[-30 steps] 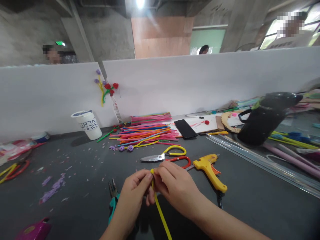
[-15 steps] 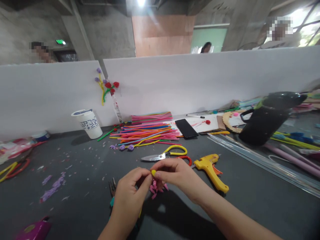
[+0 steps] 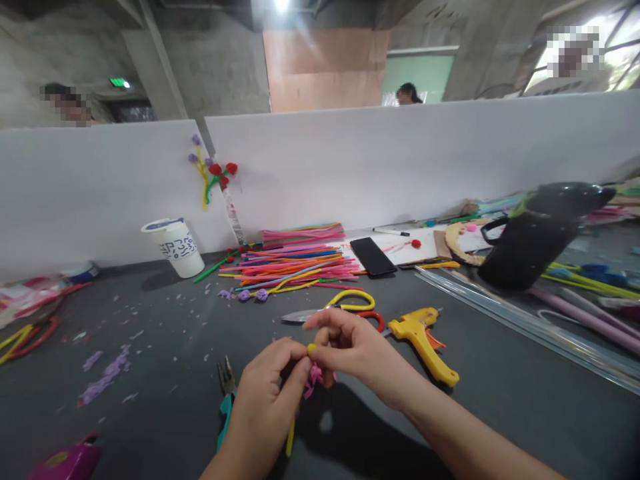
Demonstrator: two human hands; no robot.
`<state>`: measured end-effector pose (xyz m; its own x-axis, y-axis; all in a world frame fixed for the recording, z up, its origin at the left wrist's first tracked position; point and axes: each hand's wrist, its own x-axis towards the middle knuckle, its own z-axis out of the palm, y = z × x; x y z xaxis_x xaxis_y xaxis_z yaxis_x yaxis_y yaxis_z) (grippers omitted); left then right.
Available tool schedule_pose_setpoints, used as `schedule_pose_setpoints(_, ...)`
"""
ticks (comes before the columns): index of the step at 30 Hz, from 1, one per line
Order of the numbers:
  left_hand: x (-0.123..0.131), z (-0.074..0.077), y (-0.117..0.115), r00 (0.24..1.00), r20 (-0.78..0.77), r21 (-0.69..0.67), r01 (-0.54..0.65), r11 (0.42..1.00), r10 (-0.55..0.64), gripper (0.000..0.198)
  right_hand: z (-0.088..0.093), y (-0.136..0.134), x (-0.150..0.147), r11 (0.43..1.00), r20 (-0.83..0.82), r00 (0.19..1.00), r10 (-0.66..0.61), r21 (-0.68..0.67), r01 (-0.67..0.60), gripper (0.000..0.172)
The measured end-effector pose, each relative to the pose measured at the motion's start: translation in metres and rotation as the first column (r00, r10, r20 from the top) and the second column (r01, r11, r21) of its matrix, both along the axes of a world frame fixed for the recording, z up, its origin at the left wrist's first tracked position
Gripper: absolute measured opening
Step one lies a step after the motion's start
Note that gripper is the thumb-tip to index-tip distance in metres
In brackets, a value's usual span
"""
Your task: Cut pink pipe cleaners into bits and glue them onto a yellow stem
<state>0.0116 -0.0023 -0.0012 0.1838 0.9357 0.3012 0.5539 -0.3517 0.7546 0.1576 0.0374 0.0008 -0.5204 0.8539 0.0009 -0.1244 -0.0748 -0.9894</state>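
Observation:
My left hand (image 3: pixel 273 393) pinches a yellow stem (image 3: pixel 291 437), whose lower end shows below the palm. A small yellow tip (image 3: pixel 312 348) sticks up between both hands. My right hand (image 3: pixel 350 343) is beside it, thumb against the yellow tip and index finger raised and bent. Small pink pieces (image 3: pixel 314 379) lie just under the fingertips, partly hidden by them. Behind the right hand are scissors (image 3: pixel 353 307) with yellow and red handles. Teal-handled pliers (image 3: pixel 225 407) lie left of my left hand, and a yellow glue gun (image 3: pixel 423 343) is right of my right hand.
Coloured pipe cleaners (image 3: pixel 300 263), a black phone (image 3: pixel 373 257) and a white cup (image 3: pixel 175 248) stand or lie along the white partition (image 3: pixel 400 167). A black jug (image 3: pixel 535 237) is at the right, near clear rods (image 3: pixel 525 327). Purple scraps (image 3: pixel 105 377) lie at left. People show beyond the partition.
My right index finger has lifted from the yellow tip. My left hand has shifted slightly right, so more of the pliers and the yellow stem shows.

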Motion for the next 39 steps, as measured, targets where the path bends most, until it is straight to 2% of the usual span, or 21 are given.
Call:
schedule_pose_setpoints(6, 0.003, -0.007, -0.001, 0.998, 0.067, -0.046, -0.01, 0.999, 0.013, 0.019, 0.001, -0.004, -0.003, 0.997, 0.007, 0.997, -0.078, 0.016, 0.077, 0.018)
schedule_pose_setpoints(9, 0.004, -0.007, 0.001, 0.986, 0.165, -0.134, -0.004, 0.991, 0.027, 0.018, -0.001, -0.003, -0.003, 0.996, -0.019, 0.996, -0.086, 0.012, 0.086, 0.02)
schedule_pose_setpoints(12, 0.004, -0.003, 0.004, 0.916, 0.392, -0.305, 0.047, 0.951, 0.08, 0.016, 0.0, 0.0, 0.001, 0.999, -0.071, 0.996, -0.05, 0.012, 0.051, 0.016)
schedule_pose_setpoints(15, 0.004, 0.001, 0.006, 0.817, 0.553, -0.392, 0.079, 0.917, 0.166, 0.014, 0.004, 0.002, 0.005, 0.993, -0.051, 0.996, -0.077, 0.089, 0.081, 0.012)
schedule_pose_setpoints(21, 0.004, 0.005, 0.005, 0.826, 0.533, -0.41, 0.065, 0.91, 0.181, 0.014, 0.005, -0.002, 0.0, 0.943, 0.143, 0.97, -0.195, 0.3, 0.145, 0.004)
schedule_pose_setpoints(30, 0.003, 0.001, 0.006, 0.788, 0.592, -0.434, 0.139, 0.89, 0.166, 0.018, -0.002, -0.003, -0.001, 0.964, 0.095, 0.984, -0.15, 0.233, 0.124, 0.005)
schedule_pose_setpoints(33, 0.003, 0.003, 0.006, 0.781, 0.598, -0.441, 0.132, 0.887, 0.181, 0.017, -0.002, -0.002, -0.001, 0.951, 0.125, 0.98, -0.155, 0.288, 0.114, 0.003)
schedule_pose_setpoints(36, 0.003, 0.004, 0.006, 0.788, 0.586, -0.448, 0.12, 0.886, 0.189, 0.018, -0.003, -0.001, -0.001, 0.911, 0.204, 0.958, -0.203, 0.397, 0.109, 0.005)
schedule_pose_setpoints(39, 0.002, 0.002, 0.007, 0.791, 0.578, -0.447, 0.1, 0.889, 0.201, 0.019, -0.004, 0.0, -0.001, 0.885, 0.229, 0.943, -0.243, 0.45, 0.118, 0.007)
